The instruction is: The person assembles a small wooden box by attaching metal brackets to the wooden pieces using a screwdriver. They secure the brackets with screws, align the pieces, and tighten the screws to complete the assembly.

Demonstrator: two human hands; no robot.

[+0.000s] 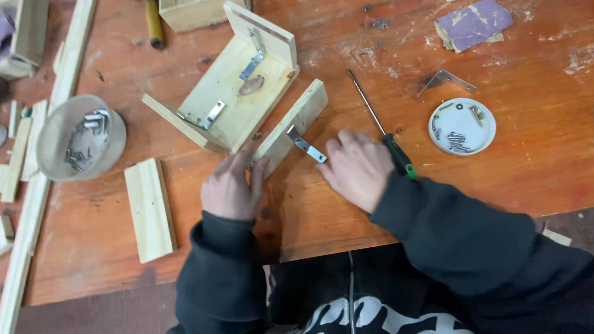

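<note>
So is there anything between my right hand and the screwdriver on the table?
Nothing visible. The right hand rests flat on the table, and the green-handled screwdriver lies right beside it, its handle at the hand's edge; whether they touch is unclear.

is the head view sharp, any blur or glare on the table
Head view: mostly sharp and evenly lit; the left hand and right hand look slightly soft; pale sheen, not harsh glare, on the orange-brown wooden table; edges bend slightly from a wide lens.
</note>
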